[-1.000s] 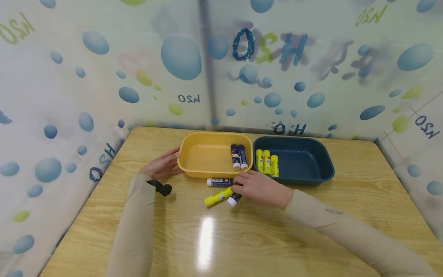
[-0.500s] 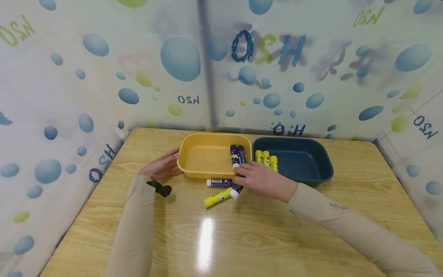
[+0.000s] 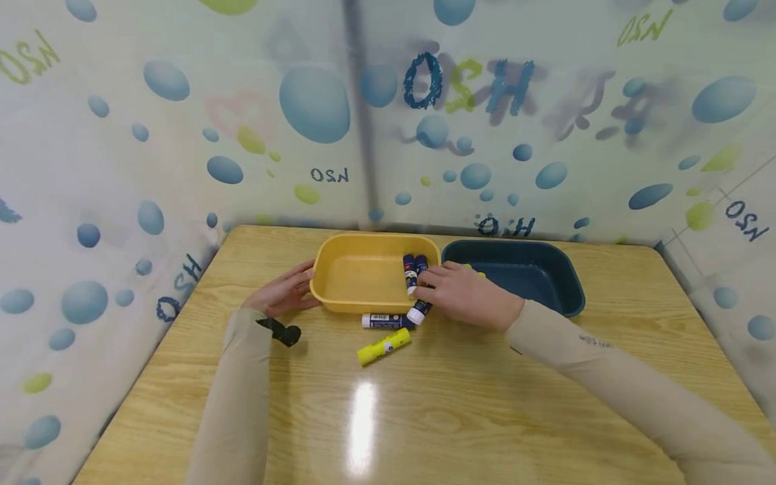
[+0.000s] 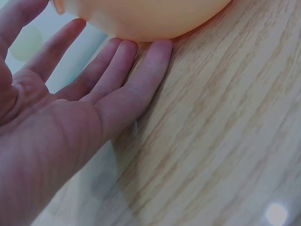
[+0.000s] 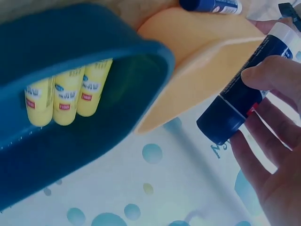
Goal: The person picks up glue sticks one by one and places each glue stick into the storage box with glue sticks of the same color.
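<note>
My right hand (image 3: 469, 294) pinches a navy glue stick (image 5: 249, 82) with a white end between thumb and fingers, raised over the near right corner of the yellow tray (image 3: 321, 296). Two more navy glue sticks (image 3: 410, 273) lie side by side at that tray's right end. At its left end, the extended fingers of my left hand (image 3: 280, 293) touch the outer wall, as the left wrist view shows up close. Just in front of the tray, another navy glue stick (image 3: 384, 321) lies on the table, and a yellow glue stick (image 3: 384, 347) lies slantwise nearer me.
A dark blue tray (image 3: 572, 283) stands against the yellow one's right side. Three yellow glue sticks (image 5: 66, 96) lie in it, mostly behind my right hand in the head view. The wooden table (image 3: 485, 417) ends at a patterned curtain (image 3: 376, 155) behind.
My right hand has picked up the navy glue stick from beside the yellow one and carried it up toward the yellow tray. My left hand stays in place.
</note>
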A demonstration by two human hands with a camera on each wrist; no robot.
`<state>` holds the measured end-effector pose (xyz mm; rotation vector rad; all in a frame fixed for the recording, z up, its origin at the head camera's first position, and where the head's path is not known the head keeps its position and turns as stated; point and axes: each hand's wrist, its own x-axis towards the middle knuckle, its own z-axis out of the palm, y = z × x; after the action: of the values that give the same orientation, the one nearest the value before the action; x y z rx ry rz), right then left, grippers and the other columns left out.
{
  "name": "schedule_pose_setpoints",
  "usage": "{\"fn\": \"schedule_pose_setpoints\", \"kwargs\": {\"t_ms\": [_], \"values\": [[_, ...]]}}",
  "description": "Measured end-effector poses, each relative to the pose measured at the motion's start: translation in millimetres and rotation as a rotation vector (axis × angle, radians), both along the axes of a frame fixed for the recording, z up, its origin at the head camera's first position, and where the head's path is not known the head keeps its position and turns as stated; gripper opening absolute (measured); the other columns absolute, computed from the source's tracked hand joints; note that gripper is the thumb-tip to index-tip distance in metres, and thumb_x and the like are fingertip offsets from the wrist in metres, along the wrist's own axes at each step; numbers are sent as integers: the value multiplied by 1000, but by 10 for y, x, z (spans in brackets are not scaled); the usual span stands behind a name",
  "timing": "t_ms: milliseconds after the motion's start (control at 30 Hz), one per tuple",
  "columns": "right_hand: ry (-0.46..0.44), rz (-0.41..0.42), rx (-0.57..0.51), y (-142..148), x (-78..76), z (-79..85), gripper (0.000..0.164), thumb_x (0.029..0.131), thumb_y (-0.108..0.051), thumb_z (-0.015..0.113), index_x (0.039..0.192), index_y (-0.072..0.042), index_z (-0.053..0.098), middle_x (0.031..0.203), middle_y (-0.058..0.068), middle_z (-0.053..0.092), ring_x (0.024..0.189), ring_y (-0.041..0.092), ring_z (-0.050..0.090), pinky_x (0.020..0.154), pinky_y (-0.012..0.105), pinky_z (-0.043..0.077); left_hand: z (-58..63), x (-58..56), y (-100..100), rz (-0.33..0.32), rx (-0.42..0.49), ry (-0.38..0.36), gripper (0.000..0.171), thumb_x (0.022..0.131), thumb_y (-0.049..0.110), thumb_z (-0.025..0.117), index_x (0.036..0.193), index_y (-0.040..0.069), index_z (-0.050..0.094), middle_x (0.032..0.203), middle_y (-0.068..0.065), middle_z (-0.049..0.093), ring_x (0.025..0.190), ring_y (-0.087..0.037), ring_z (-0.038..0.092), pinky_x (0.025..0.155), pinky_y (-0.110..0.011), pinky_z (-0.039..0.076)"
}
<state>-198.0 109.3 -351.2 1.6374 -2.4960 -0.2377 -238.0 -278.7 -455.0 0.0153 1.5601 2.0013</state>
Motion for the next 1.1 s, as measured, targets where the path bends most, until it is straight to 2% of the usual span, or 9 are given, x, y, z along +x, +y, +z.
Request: {"fn": "schedule_pose_setpoints", "kwargs": {"t_ms": [133, 333, 500, 800, 1100], "values": [[42, -5, 23, -37, -69, 38, 32, 86, -14, 75, 116, -15, 65, 115, 4, 63, 104, 22, 56, 87, 35, 49, -8, -7, -8, -6, 6, 3, 55, 108, 17, 31, 157, 16, 5, 159, -13, 9, 127, -19, 40, 101, -47, 41], [59, -5, 13, -78, -140, 107, 34, 85, -10, 75, 118, -14, 66, 117, 5, 62, 108, 23, 57, 90, 37, 48, -14, -12, -13, -12, 12, 0, 56, 108, 18, 31, 157, 16, 4, 160, -12, 8, 132, -22, 35, 102, -49, 38], [67, 6, 9, -119, -186, 131, 31, 86, -9, 75, 115, -13, 66, 116, 5, 62, 108, 23, 57, 91, 37, 48, -22, -12, -16, -16, 8, 8, 56, 108, 18, 31, 157, 17, 4, 160, -12, 7, 132, -21, 35, 101, -47, 40], [43, -7, 30, -186, -278, 171, 33, 83, -8, 77, 114, -11, 66, 117, 7, 62, 108, 23, 56, 88, 37, 48, -19, -10, -10, -3, 11, 6, 55, 108, 18, 31, 157, 17, 5, 159, -12, 8, 128, -18, 39, 99, -46, 42], [-2, -50, 102, -295, -395, 154, 26, 91, -6, 67, 116, -13, 68, 119, 6, 62, 107, 23, 55, 91, 37, 46, -24, -1, -24, -17, 0, 32, 56, 108, 19, 32, 157, 16, 5, 159, -13, 8, 126, -16, 42, 99, -45, 43]]}}
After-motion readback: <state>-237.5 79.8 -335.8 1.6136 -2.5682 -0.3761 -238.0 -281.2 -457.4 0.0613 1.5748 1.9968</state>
